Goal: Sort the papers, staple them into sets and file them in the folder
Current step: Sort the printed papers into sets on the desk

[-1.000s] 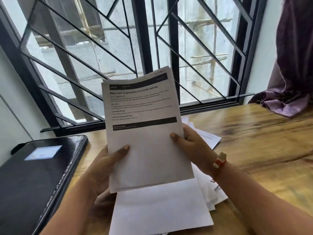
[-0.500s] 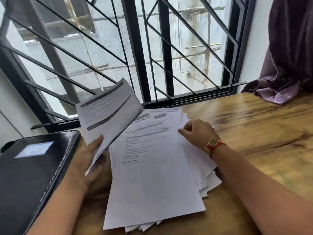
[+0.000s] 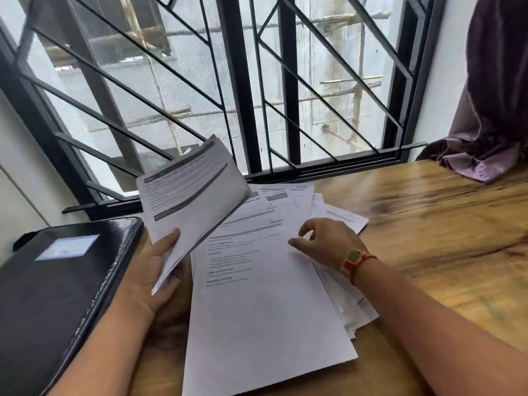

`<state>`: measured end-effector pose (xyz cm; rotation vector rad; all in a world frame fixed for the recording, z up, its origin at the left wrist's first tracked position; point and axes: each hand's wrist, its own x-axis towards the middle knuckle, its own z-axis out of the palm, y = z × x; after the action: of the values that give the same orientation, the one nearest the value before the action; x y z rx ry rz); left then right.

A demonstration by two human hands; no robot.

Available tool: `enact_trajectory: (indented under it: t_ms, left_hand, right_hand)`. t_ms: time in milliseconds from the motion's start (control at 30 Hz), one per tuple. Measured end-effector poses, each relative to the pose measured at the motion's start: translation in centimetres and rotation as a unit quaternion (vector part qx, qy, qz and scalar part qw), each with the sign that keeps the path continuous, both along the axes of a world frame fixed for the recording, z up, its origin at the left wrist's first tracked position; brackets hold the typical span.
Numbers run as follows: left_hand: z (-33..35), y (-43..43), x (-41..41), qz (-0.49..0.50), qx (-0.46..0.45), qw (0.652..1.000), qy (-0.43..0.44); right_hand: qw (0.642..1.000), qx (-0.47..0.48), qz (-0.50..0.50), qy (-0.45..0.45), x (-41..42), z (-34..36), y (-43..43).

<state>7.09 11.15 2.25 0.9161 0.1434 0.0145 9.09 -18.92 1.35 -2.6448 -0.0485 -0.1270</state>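
My left hand point(image 3: 155, 270) grips a thin set of printed sheets point(image 3: 191, 204), held up and tilted over the table's left side. A loose, fanned pile of white printed papers point(image 3: 265, 310) lies on the wooden table point(image 3: 443, 247) in front of me. My right hand point(image 3: 325, 241) hovers over the pile's upper right part, fingers loosely curled with the fingertips at the top sheet; whether it pinches a sheet is unclear. A closed black folder point(image 3: 57, 295) with a pale label lies at the left edge. No stapler is in view.
A barred window point(image 3: 257, 95) runs along the table's far edge. A purple curtain point(image 3: 491, 115) hangs at the right and drapes onto the far right corner. A bare stretch of wood lies to the right of the pile.
A second ago both hands held the sheets upright. The right hand let go and dropped to the pile on the table. The left hand swung the sheets leftward and tilted them.
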Motion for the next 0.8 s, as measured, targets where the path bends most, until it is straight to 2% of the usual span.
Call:
enact_trajectory:
  t_ms: [133, 533, 800]
  left_hand:
    - [-0.2, 0.0, 0.0, -0.004, 0.006, 1.000, 0.000]
    - [-0.5, 0.7, 0.4, -0.002, 0.017, 1.000, 0.005]
    - [-0.2, 1.1, 0.3, -0.014, 0.051, 0.999, -0.009]
  right_hand:
    - [0.999, -0.009, 0.034, -0.003, 0.0, -0.1, 0.5]
    - [0.990, -0.079, 0.091, 0.074, -0.6, 0.5, 1.0]
    - [0.990, -0.102, 0.071, 0.072, -0.6, 0.2, 1.1]
